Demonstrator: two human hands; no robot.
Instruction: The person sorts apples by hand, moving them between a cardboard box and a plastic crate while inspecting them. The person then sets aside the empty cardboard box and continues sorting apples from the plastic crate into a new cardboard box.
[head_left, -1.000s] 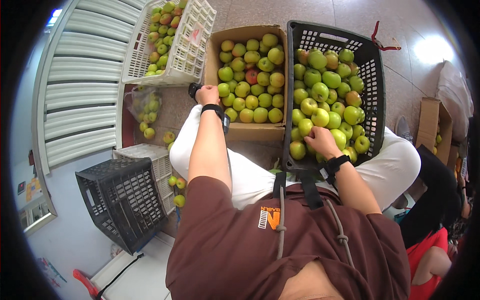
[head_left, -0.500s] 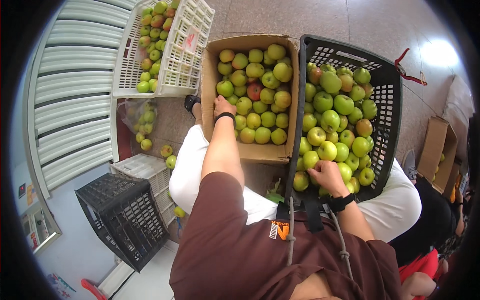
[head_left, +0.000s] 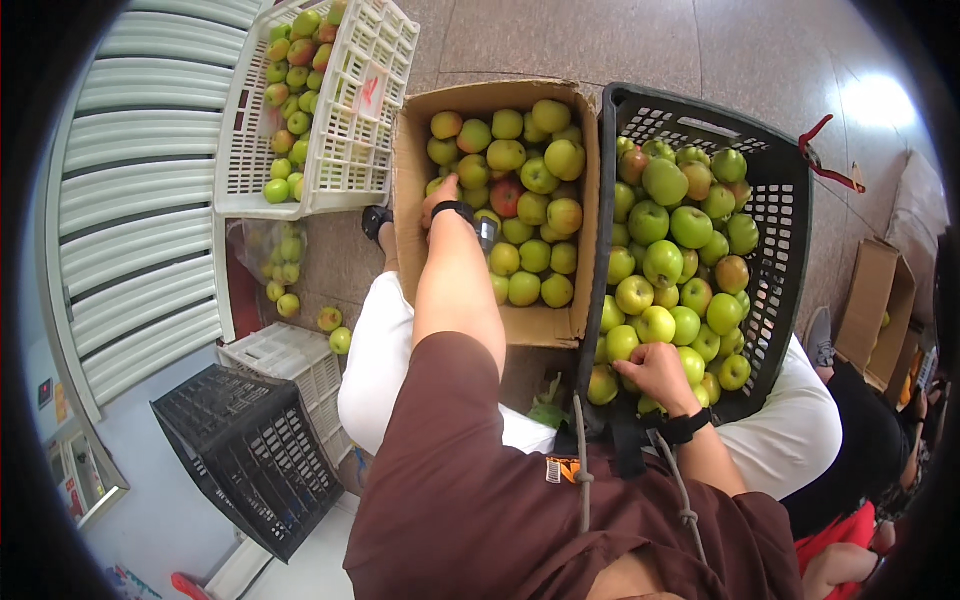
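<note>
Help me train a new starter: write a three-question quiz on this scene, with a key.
1. Multiple choice: where is the left hand?
A: on a white crate
B: inside the cardboard box
C: on the knee

2. True or false: the right hand is over the apples in the black crate beside the box's right side.

3. Fill in: each wrist wears a ____ strap.

Key: 1 B; 2 true; 3 black.

Glossy apples (head_left: 690, 228), matt cardboard box (head_left: 540, 326)
</note>
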